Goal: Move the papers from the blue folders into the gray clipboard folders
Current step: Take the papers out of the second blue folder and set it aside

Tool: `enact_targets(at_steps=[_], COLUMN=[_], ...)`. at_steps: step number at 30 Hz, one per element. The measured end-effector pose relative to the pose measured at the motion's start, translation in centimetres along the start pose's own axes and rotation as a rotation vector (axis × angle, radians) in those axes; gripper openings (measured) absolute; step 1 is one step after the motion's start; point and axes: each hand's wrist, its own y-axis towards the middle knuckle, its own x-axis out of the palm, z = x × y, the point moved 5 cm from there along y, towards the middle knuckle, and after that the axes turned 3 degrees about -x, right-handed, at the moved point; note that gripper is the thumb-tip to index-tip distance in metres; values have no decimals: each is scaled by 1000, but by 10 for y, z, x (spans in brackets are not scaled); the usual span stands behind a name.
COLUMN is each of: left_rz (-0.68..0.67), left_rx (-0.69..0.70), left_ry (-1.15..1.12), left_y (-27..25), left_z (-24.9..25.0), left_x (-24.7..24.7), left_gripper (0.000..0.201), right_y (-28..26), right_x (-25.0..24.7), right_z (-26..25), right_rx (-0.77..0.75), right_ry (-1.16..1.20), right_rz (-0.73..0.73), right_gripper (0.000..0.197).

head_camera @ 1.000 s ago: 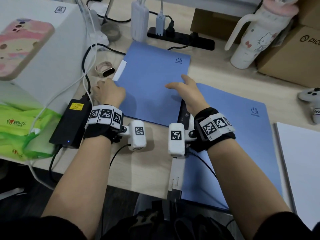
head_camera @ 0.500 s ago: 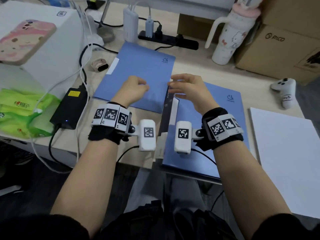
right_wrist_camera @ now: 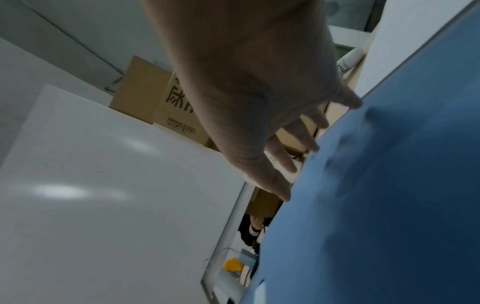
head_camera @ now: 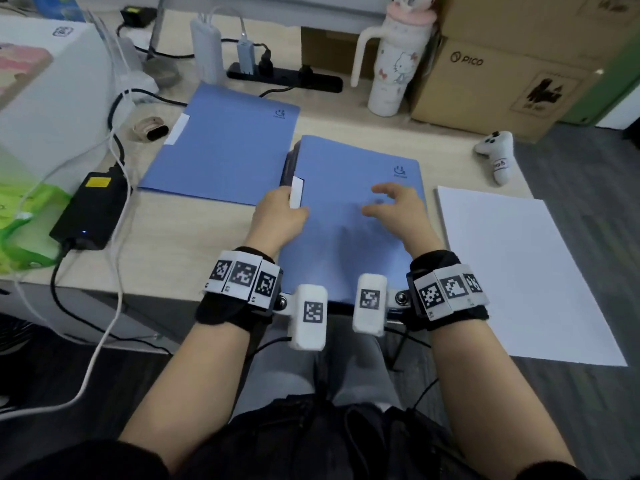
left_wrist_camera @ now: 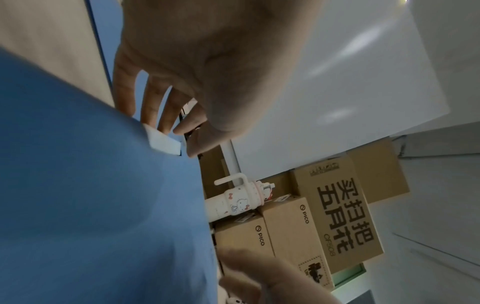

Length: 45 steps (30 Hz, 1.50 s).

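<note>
Two blue folders on the bench (head_camera: 214,237): far folder (head_camera: 225,147) closed, near folder (head_camera: 349,209) closed atop a dark stack, contents hidden. Left hand (head_camera: 280,216) gripping near folder's left edge by the white tab (head_camera: 296,192); right hand (head_camera: 394,209) hovering open, spread, holding nothing. Risk: folder sliding off the bench edge when flipped

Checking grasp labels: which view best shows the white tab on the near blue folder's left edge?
Left wrist: the white tab fills the frame's middle, with the left hand fingertips at it. Head shows it small beside that hand. Right wrist shows only the folder's cover; that tab can't be identified.
</note>
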Motion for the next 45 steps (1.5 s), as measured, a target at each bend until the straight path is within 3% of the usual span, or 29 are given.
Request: enact_targets(at_steps=[2,4,5,7,10,13,16,23,26,28,29,32,37,45], left_rz=[44,76,99,142,158,153,135,309,349,341,325,233,153,80], left_rx=[-10,-38,-53,-90,-143,-63,-41,97,183,232,257,298,332,255], left_ry=[-10,3,0,-54,-144,-273,-380,-492,-580,-616,-616,-600,-623,-576], left_y=[0,0,-2,-2,-6,-4,-3,-13,-23,-24,-22,-20,-21,-9], left_z=[-2,-4,-3,-4,0,6,3,17,26,28,28,29,29,17], left_x=[4,7,7,7,7,8,13,12,8,9,10,13,8,-12], left_gripper=[29,22,15,28,33,15,37,39,39,42,43,48,50,43], right_y=[-1,-3,-5,-8,-11,-15,-20,-32,-31,-29,-31,-35,-39,-36], right_x=[-9,-12,-13,-15,-23,-34,-46,-83,-84,-79,-78,-80,-88,-100], right_z=[18,32,38,44,49,53,54,47,56,60,61,63,59,63], right_rx=[86,169,189,186,154,130,116,1,65,67,56,19,-33,-74], right_ry=[-167,-237,-219,-115,-41,47,105,376,512,543,543,541,509,524], right_rz=[33,17,6,13,70,141,208,528,498,438,443,553,690,750], right_gripper=[64,67,63,53,59,72,69,63,44,19,16,21,13,22])
